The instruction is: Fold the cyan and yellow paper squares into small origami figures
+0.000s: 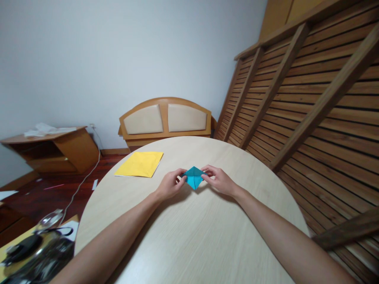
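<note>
A small piece of folded blue paper (194,179) is held between my two hands over the middle of the round table (189,228). It has a diamond shape, with a darker upper half and a crease down its centre. My left hand (172,183) pinches its left corner between thumb and fingers. On the opposite side, my right hand (218,180) grips the right corner the same way. The fingertips partly cover both corners. To the left of my left hand lies a stack of yellow paper (140,164), flat on the tabletop.
Wooden slatted panels (290,102) lean along the right side. Behind the table stands a padded headboard (166,118). A low wooden cabinet (68,154) with white sheets on top is at the left. A cable (79,187) runs over the dark floor, near black items (38,252) at lower left.
</note>
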Demonstrator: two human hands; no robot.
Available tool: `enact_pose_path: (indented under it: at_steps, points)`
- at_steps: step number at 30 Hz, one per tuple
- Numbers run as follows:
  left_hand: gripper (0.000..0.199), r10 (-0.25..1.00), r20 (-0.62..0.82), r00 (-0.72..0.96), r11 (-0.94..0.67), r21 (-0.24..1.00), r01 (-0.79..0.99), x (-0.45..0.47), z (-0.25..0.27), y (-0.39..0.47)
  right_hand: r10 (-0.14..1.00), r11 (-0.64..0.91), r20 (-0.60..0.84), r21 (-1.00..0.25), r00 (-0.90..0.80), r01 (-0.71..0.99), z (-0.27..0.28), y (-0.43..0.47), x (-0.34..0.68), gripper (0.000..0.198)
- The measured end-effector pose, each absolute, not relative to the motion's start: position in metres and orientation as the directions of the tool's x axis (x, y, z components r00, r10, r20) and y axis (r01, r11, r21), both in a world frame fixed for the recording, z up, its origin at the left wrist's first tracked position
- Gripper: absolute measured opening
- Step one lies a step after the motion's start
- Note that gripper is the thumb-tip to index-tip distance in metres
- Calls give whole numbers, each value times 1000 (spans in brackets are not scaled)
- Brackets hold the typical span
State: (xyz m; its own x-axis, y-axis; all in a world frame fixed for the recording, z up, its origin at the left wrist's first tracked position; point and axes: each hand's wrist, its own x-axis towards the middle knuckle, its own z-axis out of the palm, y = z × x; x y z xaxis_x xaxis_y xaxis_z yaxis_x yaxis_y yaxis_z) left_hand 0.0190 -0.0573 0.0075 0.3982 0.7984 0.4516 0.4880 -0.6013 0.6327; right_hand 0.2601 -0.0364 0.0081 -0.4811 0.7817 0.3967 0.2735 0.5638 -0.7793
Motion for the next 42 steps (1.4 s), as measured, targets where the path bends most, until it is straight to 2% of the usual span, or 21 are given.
enact_pose_path:
  at_steps: [4,17,31,37,42]
  points:
    - [25,816,434,381,-576,670,469,20,10,-58,795,521,377,-825,-475,218,6,-35,260,25]
    - [32,874,369,318,-480,758,442,21,4,-53,810,437,288,-877,-511,198,-2,-32,259,33]
    - [24,824,308,475,-492,804,333,19,3,-56,814,447,300,-870,-497,208,-3,-28,260,33]
    - [25,855,260,450,-410,868,278,19,-6,-52,830,406,275,-894,-486,188,-2,-30,259,34]
    - [29,866,253,430,-399,869,293,19,-8,-51,825,415,281,-891,-490,187,3,-33,258,31]
